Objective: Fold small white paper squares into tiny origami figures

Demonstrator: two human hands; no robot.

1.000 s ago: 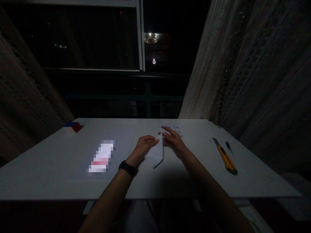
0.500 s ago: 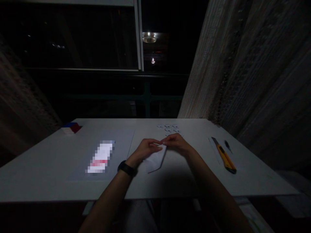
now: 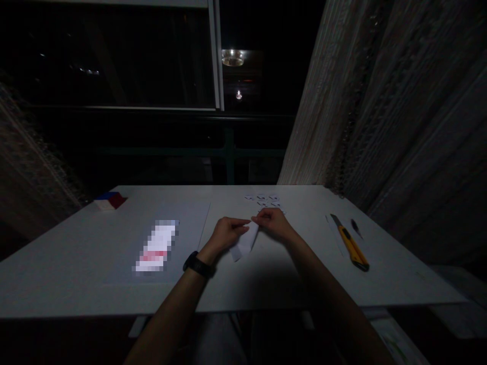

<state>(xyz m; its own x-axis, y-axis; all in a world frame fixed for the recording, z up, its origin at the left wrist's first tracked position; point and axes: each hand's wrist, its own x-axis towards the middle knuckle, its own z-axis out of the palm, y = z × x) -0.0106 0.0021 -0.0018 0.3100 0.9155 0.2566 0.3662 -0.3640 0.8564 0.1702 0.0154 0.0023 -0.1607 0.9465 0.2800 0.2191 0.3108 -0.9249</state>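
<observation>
A folded piece of white paper (image 3: 247, 241) is held between my two hands above the middle of the table. My left hand (image 3: 227, 233), with a dark watch (image 3: 198, 264) on its wrist, pinches the paper's left side near the top. The fingertips of my right hand (image 3: 273, 221) grip its upper corner, close to my left fingertips. A lower flap of the paper hangs toward me. Just beyond my right hand lie several small white pieces with dark marks (image 3: 262, 198), partly covered by that hand.
On the white table (image 3: 281, 289), a yellow utility knife (image 3: 352, 245) lies at the right beside a small dark pointed tool (image 3: 356, 228). A bright, blurred-out phone-like screen (image 3: 157, 247) rests on a large sheet at the left. A blue, red and white block (image 3: 110, 201) sits far left.
The paper has turned and tilted in my hands, showing a narrower shape with a flap at the bottom. Both hands stay nearly in place at its top.
</observation>
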